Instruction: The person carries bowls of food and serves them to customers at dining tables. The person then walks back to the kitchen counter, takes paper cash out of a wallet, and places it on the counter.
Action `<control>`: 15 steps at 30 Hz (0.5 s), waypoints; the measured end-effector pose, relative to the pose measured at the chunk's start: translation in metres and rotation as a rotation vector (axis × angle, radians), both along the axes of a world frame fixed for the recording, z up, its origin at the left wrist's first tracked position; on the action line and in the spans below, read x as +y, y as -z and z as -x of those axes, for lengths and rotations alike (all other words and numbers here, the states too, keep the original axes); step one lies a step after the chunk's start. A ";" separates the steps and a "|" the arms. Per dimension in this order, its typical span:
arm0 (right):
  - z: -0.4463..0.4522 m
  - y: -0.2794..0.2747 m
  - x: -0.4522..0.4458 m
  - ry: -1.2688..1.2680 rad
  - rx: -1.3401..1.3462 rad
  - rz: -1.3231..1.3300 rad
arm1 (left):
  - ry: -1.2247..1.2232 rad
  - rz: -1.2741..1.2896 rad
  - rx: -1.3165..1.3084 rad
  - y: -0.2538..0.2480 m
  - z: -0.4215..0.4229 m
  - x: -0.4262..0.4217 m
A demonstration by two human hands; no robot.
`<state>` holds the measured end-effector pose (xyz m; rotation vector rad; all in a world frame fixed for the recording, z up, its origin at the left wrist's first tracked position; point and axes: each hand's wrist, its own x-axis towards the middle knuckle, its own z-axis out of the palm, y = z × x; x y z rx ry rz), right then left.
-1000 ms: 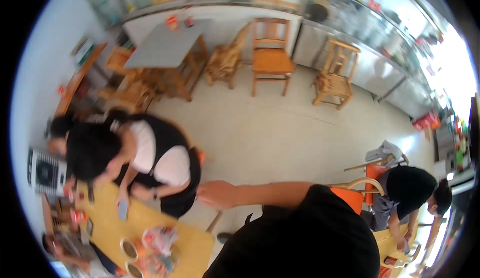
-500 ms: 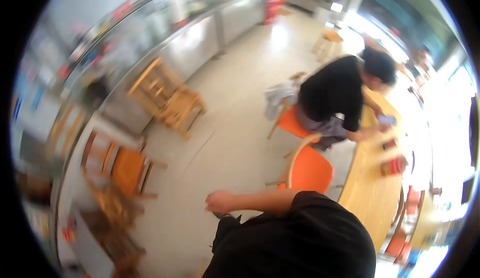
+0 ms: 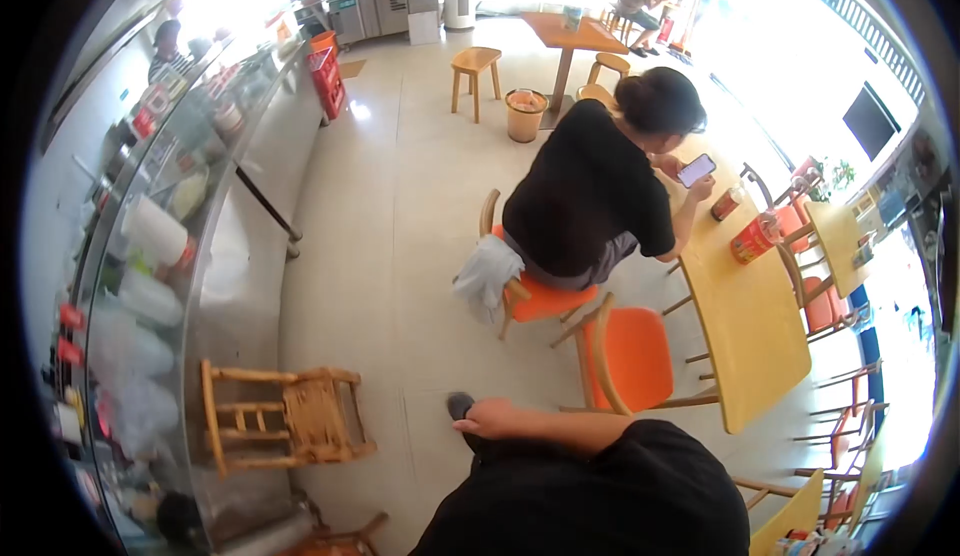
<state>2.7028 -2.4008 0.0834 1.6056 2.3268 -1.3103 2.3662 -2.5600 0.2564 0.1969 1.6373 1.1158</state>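
While the hand (image 3: pixel 488 419) hangs, an orange chair (image 3: pixel 638 358) separates it from the table (image 3: pixel 758 354).

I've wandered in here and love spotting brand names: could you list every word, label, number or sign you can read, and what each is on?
None can be read for certain.
Red tub on the table: print too blurred to read.
Phone in the seated person's hands: screen too small to read.
Red container beside the counter: any lettering too small to read.
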 end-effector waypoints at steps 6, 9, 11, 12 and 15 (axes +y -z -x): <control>0.026 0.059 0.172 0.238 0.062 0.030 | 0.266 0.363 0.327 0.151 0.099 0.202; 0.048 0.020 0.272 0.178 0.068 0.082 | 0.570 0.598 0.412 0.210 0.124 0.255; 0.059 -0.006 0.358 0.065 0.070 0.061 | 0.779 0.493 0.384 0.213 0.122 0.303; 0.065 -0.010 0.394 0.108 0.101 -0.053 | 0.873 0.395 0.369 0.209 0.119 0.333; 0.073 -0.024 0.502 0.102 0.109 -0.173 | 0.682 0.590 0.397 0.242 0.125 0.416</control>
